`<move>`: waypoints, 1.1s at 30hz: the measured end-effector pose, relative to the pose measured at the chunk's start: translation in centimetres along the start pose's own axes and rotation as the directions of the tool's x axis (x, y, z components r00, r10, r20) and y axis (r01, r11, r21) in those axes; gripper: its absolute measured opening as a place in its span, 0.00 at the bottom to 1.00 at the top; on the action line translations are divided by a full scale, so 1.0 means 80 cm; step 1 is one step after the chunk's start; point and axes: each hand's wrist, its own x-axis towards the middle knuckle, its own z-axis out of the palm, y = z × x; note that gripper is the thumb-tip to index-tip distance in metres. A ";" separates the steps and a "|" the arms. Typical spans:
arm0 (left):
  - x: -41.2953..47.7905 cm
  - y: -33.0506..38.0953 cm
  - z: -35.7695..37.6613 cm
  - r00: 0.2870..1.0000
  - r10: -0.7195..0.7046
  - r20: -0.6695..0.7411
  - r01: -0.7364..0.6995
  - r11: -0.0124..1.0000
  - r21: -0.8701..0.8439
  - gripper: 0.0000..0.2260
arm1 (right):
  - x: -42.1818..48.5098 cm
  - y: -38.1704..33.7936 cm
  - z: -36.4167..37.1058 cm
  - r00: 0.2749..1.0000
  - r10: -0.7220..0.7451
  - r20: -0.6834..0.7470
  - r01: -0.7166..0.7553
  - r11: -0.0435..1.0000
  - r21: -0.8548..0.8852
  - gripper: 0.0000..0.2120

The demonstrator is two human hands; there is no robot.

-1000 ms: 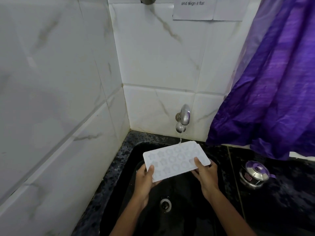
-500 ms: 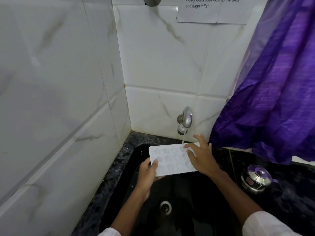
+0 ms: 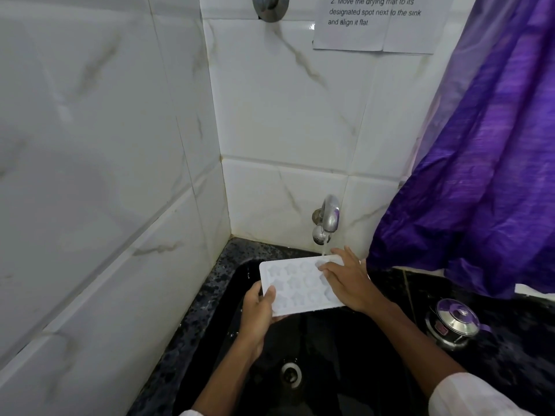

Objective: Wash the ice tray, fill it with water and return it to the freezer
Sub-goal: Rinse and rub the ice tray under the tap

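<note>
A white ice tray with star-shaped moulds is held level over the black sink, under the chrome tap. A thin stream of water falls from the tap onto the tray's far right part. My left hand grips the tray's near left corner, thumb on top. My right hand lies on the tray's right side, its straight fingers spread over the moulds beside the stream.
White marble-look tiles close in the left and back. A purple curtain hangs at the right over the dark speckled counter. A small steel lidded pot stands on that counter. The sink drain lies below the tray. A paper note is stuck on the wall.
My right hand has let go of the tray's right edge and moved on top, fingers spread on the moulds under the stream. The tray has shifted slightly toward the tap.
</note>
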 end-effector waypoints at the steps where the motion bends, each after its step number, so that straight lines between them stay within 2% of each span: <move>1: 0.000 0.002 0.000 1.000 0.009 -0.008 -0.009 1.000 -0.002 0.09 | -0.001 -0.001 -0.002 1.000 -0.016 -0.024 0.016 1.000 0.020 0.16; 5: 0.003 0.009 0.001 0.998 0.038 -0.052 -0.039 0.999 -0.033 0.09 | 0.000 -0.004 -0.008 0.962 -0.105 -0.253 0.129 0.988 0.080 0.12; 7: 0.006 0.012 0.001 0.996 0.049 -0.078 -0.054 0.997 -0.050 0.10 | 0.003 -0.006 -0.012 0.947 -0.093 -0.308 0.134 0.984 0.114 0.10; 10: 0.010 0.016 0.003 0.995 0.049 -0.092 -0.055 0.996 -0.071 0.09 | 0.007 -0.006 -0.015 0.949 -0.113 -0.294 0.139 0.988 0.069 0.11; 15: 0.010 0.018 0.006 0.996 0.035 -0.081 -0.043 0.994 -0.099 0.08 | 0.011 0.002 -0.014 0.975 -0.142 -0.174 0.143 0.990 -0.008 0.15; 19: 0.009 0.018 0.007 0.997 0.031 -0.073 -0.038 0.995 -0.095 0.09 | 0.011 -0.003 -0.017 0.990 -0.085 -0.114 0.082 0.996 -0.030 0.17; 23: 0.011 0.024 0.010 0.996 0.019 -0.088 -0.029 0.993 -0.112 0.09 | 0.009 -0.004 -0.016 0.989 -0.124 -0.078 0.120 0.991 -0.057 0.17; 28: 0.011 0.028 0.010 0.998 0.020 -0.065 -0.025 0.996 -0.091 0.10 | 0.011 -0.001 -0.017 0.985 -0.114 -0.128 0.110 0.993 -0.042 0.16; 33: 0.012 0.024 0.011 0.997 0.012 -0.080 -0.019 0.996 -0.092 0.11 | 0.008 0.000 -0.013 0.967 -0.177 -0.181 0.177 0.984 -0.015 0.16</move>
